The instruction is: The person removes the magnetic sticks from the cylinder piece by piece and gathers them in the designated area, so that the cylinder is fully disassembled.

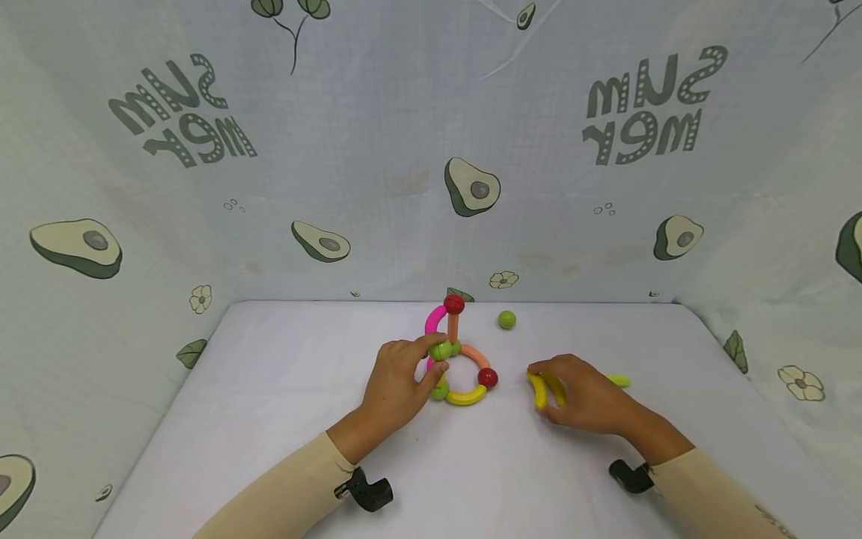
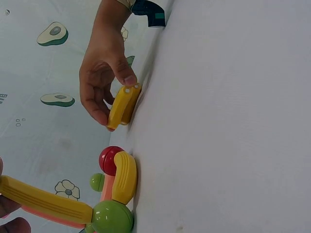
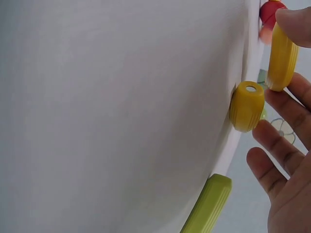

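Note:
A ball-and-stick toy structure of yellow, orange and pink sticks with red and green balls stands on the white table. My left hand grips it by an upper green ball, thumb and forefinger on either side. In the left wrist view a straight yellow stick slants from a lower green ball towards those fingertips. To the right, my right hand pinches a curved yellow stick between thumb and forefinger. A second curved yellow stick is beside its other fingers.
A loose green ball lies behind, right of the structure. A light green stick lies on the table past my right hand, partly hidden by it in the head view. A cloth backdrop with printed avocados rises behind the table.

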Available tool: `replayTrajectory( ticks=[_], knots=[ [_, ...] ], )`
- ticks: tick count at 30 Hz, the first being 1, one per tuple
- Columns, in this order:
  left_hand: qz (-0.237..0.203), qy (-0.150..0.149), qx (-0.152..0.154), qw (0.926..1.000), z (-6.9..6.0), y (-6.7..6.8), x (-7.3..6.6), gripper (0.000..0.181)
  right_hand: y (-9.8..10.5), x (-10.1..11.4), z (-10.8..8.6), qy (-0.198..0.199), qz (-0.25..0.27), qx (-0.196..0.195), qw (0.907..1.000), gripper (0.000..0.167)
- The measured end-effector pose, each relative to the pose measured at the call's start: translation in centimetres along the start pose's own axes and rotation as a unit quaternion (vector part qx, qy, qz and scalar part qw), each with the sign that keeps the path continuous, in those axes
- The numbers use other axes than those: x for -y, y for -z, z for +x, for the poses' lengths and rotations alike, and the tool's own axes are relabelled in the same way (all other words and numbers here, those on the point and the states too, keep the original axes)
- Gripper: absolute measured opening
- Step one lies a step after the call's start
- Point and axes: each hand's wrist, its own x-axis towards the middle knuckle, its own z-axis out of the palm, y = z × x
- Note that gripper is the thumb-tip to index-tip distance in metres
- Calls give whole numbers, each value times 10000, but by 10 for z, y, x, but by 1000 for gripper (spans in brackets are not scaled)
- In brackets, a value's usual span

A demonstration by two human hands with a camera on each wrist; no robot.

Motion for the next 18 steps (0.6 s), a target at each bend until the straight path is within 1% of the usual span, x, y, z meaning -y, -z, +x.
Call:
replayTrajectory(
  ticks=[5, 11, 18],
  knots=[
    [-5, 6, 24, 10000, 0, 1, 0, 45, 0, -2, 0, -61, -79, 197, 9998, 58],
    [-75, 43, 51, 9999, 0, 1, -1, 46, 1, -6, 0, -66, -171, 267, 9995, 61],
    [-124, 76, 84, 9999, 0, 0, -1, 46, -1, -9, 1, -177, -238, 362, 9989, 66]
  ],
)
